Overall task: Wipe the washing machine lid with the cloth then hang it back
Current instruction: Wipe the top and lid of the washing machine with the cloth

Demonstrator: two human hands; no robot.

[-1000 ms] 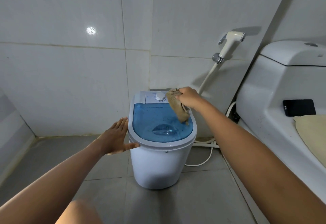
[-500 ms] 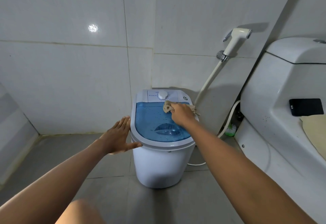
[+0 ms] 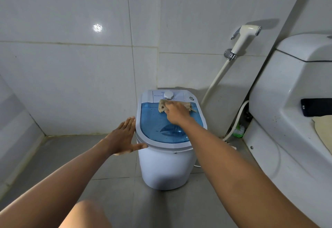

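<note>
Two bare hands work at a small washing machine standing on the grey floor tiles. The right hand grips a crumpled beige cloth, fingers curled into it, and presses it on the far end of the lid, at the machine's 12 o'clock just below the white dial. Part of the cloth sticks out on the hand's other side, toward 2 o'clock. The left hand lies flat with straight fingers against the machine's rim at 9 o'clock, thumb resting on the front edge, holding nothing.

That lid is translucent blue, set in a white frame, speckled with small dark spots; it is closed, and a paler blue shape shows through it near the front. What else lies in the tub I cannot tell.

At 2 o'clock from the machine a white spray nozzle hangs on the tiled wall, its hose running down. At 3 o'clock stands a white toilet with a dark phone on its ledge.
</note>
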